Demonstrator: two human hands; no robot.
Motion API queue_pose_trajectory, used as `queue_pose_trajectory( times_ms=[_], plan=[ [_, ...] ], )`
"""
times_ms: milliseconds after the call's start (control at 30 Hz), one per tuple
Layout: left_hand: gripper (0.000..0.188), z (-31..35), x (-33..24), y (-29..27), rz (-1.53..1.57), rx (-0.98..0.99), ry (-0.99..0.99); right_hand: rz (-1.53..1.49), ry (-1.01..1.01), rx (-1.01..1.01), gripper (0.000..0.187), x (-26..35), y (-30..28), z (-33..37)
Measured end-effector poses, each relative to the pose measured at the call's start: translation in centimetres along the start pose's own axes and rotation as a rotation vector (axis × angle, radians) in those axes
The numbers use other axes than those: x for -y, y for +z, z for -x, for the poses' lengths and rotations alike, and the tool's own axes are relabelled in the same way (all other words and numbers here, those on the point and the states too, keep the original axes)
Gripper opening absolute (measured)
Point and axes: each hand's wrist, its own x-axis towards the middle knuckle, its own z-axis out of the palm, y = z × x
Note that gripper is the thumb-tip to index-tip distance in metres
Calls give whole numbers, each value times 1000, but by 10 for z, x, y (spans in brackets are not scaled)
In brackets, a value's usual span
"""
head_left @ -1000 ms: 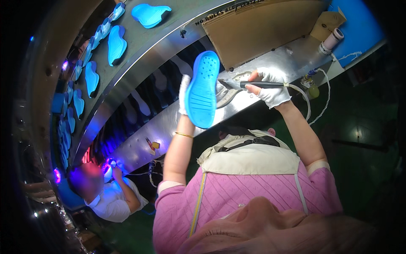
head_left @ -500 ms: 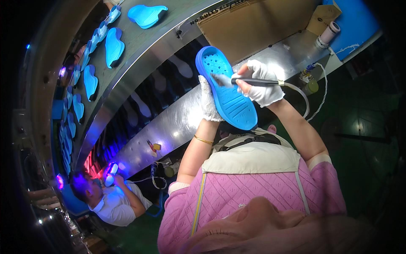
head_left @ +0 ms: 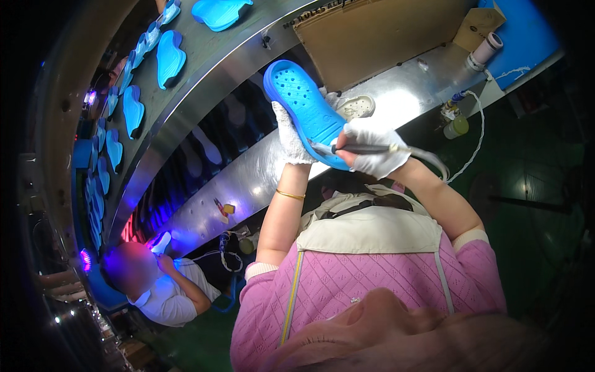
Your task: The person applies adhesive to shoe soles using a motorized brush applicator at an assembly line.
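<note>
A blue shoe sole (head_left: 302, 99), dotted with small holes at its far end, is tilted above the metal ledge. My left hand (head_left: 290, 135), in a white knit glove, is closed round the sole's left edge. My right hand (head_left: 377, 150), whose white glove leaves fingertips bare, pinches a dark-handled brush (head_left: 362, 149) with a pale hose at its back end. The bristles touch the sole's near end, close to its left edge. Just right of the sole, a small cream oval dish (head_left: 357, 107) sits on the ledge.
Several blue soles (head_left: 170, 59) lie on a curved conveyor (head_left: 214, 53) at the left. A cardboard sheet (head_left: 372, 43) leans behind the metal ledge (head_left: 248, 146). A pinkish cylinder (head_left: 486, 49) stands at the right. A co-worker (head_left: 170, 288) in white works at lower left.
The sole and my left hand have shifted left and slightly up. The brush has moved from the sole's middle toward its near end. The cream dish has come into view. The conveyor soles have shifted slightly.
</note>
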Motion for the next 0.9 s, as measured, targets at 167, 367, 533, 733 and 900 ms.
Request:
queue_pose_trajectory(
  times_ms=[167, 367, 533, 733, 900],
  plan=[
    [84, -6, -10, -13, 59, 36, -11, -8, 25, -53, 17, 3, 5, 10],
    [92, 4, -12, 6, 156, 121, -36, -216, 231, -28, 10, -6, -15, -1],
    [98, 28, 13, 38, 161, 140, -27, -305, 163, -200, 13, 1, -30, -8],
    [91, 14, 4, 38, -13, 131, 12, -381, 132, -50, 11, 6, 0, 9],
    [93, 17, -1, 38, -63, 230, 99, -368, 218, -181, 9, 5, 2, 11]
  ],
)
